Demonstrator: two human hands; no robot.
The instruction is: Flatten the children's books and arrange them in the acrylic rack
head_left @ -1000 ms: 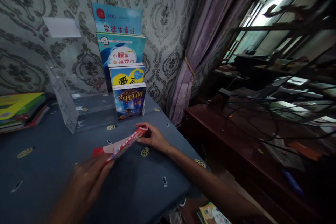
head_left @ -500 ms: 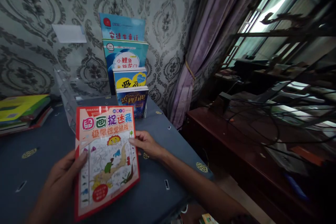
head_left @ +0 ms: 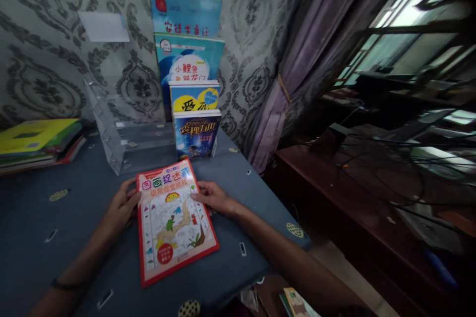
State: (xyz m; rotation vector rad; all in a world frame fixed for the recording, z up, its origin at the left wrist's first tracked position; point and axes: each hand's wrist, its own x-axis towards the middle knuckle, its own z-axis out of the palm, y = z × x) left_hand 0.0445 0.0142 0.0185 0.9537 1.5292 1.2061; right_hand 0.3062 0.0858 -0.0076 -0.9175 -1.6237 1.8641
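Through the head camera I see a single book (head_left: 176, 228) over the table (head_left: 85, 237), between the left hand (head_left: 123, 202) at its left edge and the right hand (head_left: 219, 200) at its right. Behind it I have a rack (head_left: 106, 141), with four upright books (head_left: 197, 133) ranked one behind another on its right side, before the wall (head_left: 249, 7). A pile (head_left: 37, 141) lies on the table left of the rack. Right of the table I find a desk (head_left: 327, 188), cables (head_left: 405, 156) on top.
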